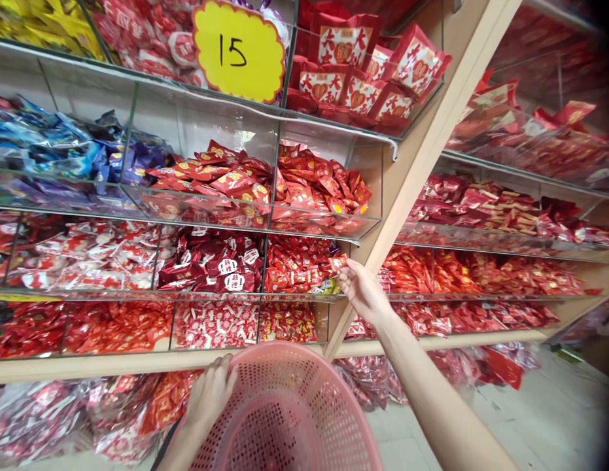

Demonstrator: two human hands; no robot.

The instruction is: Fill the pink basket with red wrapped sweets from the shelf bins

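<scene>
My right hand (362,288) reaches up to the clear bin of small red wrapped candies (297,268) on the middle shelf. Its fingertips pinch one small red candy packet (338,261) at the bin's right end. My left hand (210,392) grips the left rim of a pink perforated plastic basket (289,418), held low in front of the shelves. The basket's inside looks bare from here.
Tiers of clear bins hold red, white, dark red and blue wrapped sweets (216,176). A yellow price tag marked 15 (238,49) hangs above. A slanted wooden post (422,163) divides two shelf units. Bagged sweets (63,412) lie under the lowest shelf; tiled floor (544,412) at right.
</scene>
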